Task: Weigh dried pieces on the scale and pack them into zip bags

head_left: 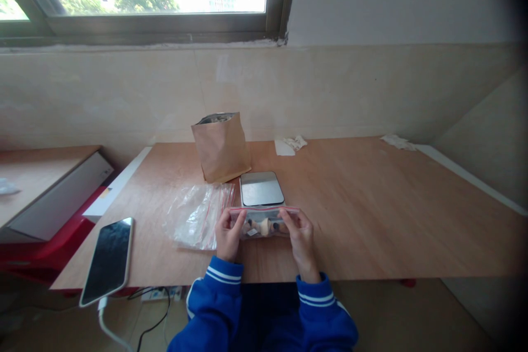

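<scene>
Both hands hold a small clear zip bag (264,224) with a red seal strip, upright above the near edge of the wooden table (371,209). My left hand (228,236) pinches its left end, my right hand (300,235) pinches its right end. Small brown and dark pieces lie inside the bag. Just behind it sits a small digital scale (261,188) with a shiny flat top. A pile of empty clear zip bags (198,213) lies to the left of my hands. A brown paper bag (221,146), open at the top, stands behind the scale.
A phone (109,259) lies at the table's near left corner, with a cable hanging below it. Crumpled white tissues (291,144) lie by the wall, and more tissue (398,142) at the far right. A lower side table (41,176) stands at the left.
</scene>
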`<state>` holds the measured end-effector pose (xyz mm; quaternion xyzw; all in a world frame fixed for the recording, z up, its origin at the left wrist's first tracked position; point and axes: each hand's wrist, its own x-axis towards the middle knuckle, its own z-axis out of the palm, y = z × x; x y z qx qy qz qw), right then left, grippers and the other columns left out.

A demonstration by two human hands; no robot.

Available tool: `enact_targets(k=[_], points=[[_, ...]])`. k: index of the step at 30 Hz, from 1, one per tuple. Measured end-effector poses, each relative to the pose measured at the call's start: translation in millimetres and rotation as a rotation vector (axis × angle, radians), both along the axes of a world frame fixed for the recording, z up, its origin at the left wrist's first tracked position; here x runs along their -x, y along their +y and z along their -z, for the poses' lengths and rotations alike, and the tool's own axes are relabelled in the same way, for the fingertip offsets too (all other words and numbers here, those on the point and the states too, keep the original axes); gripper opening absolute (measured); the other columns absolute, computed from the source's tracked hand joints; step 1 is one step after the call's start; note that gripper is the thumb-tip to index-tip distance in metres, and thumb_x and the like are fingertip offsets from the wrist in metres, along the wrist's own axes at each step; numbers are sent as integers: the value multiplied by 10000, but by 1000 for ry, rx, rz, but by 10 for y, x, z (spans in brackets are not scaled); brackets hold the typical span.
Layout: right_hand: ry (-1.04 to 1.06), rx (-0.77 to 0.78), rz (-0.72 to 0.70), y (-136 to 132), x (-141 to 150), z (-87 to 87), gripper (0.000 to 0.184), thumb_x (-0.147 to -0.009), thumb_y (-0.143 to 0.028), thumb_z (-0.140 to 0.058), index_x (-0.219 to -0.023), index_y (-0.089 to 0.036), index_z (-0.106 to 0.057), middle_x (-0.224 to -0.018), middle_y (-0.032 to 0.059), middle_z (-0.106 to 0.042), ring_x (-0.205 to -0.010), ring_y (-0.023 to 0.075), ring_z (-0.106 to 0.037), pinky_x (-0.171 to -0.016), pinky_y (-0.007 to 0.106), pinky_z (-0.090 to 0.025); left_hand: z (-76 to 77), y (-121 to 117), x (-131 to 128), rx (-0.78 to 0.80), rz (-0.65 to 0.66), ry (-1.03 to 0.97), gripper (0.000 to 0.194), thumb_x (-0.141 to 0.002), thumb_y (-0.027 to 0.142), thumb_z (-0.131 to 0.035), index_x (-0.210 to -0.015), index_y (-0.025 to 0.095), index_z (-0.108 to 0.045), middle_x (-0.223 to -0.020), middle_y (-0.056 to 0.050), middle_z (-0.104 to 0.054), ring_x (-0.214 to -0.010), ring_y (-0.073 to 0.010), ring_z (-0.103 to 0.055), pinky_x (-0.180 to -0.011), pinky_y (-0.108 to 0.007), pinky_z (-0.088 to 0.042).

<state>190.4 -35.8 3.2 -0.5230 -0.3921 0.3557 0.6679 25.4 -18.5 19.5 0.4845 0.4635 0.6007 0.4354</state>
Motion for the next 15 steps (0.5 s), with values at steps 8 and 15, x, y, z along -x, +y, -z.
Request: enact_targets(k=[8,15], points=[[4,26,-122,-16,19,-37,287,-783,-436,-654,-896,-174,-688,-892,60,-719,-847,205,-671,-764,323,-544,29,11,-12,56,76,-63,260,-756,394,-691,-828,143,-687,-795,-27,-696,-744,-137,-630,-706,-238,-493],[29,73,-119,-5,42,-20,287,-724,-407,-719,-871,-161,-697,-817,59,-732,-785,209,-683,-729,328,-555,47,14,-20,97,75,-28,261,-701,378,-739,-753,127,-694,-685,-32,-699,-627,-137,-634,-613,-240,-503]])
